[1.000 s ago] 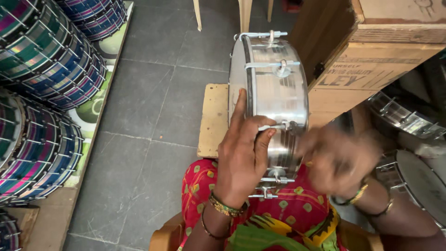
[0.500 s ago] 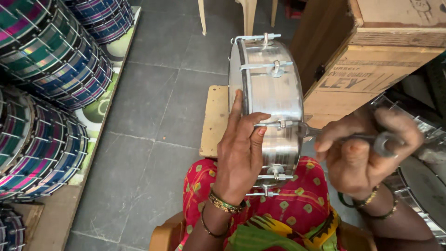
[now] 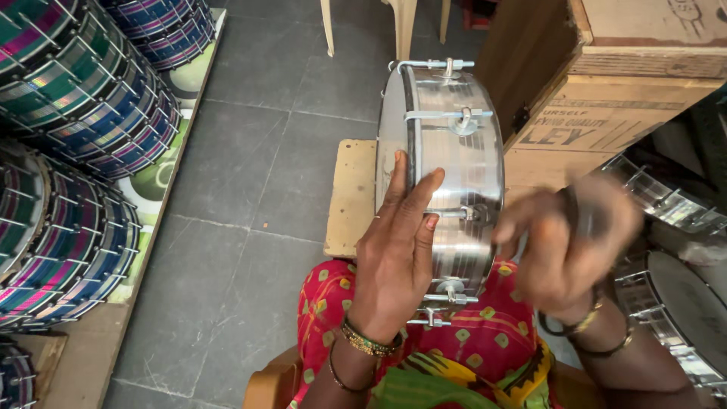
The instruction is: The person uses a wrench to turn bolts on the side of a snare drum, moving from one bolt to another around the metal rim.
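A shiny steel drum (image 3: pixel 454 151) stands on edge on a small wooden stool (image 3: pixel 350 198) and against my lap. My left hand (image 3: pixel 394 250) lies flat on the drum's near rim, fingers spread upward, steadying it. To the right of the drum, my right hand (image 3: pixel 564 246) is blurred with motion and is closed around a dark-handled tool (image 3: pixel 583 212). The tool's shaft reaches a tension lug (image 3: pixel 473 214) on the drum's shell. Bangles circle both wrists.
Stacks of multicoloured drums (image 3: pixel 68 136) fill shelves on the left. Wooden crates (image 3: pixel 606 76) stand at the upper right, with more steel drums (image 3: pixel 681 303) below them. A chair's legs (image 3: pixel 401 23) show at the top on the grey tiled floor (image 3: pixel 250 189).
My right hand has kept turning the tool at the lug, swinging from right of the drum in closer. The left hand stays on the rim.
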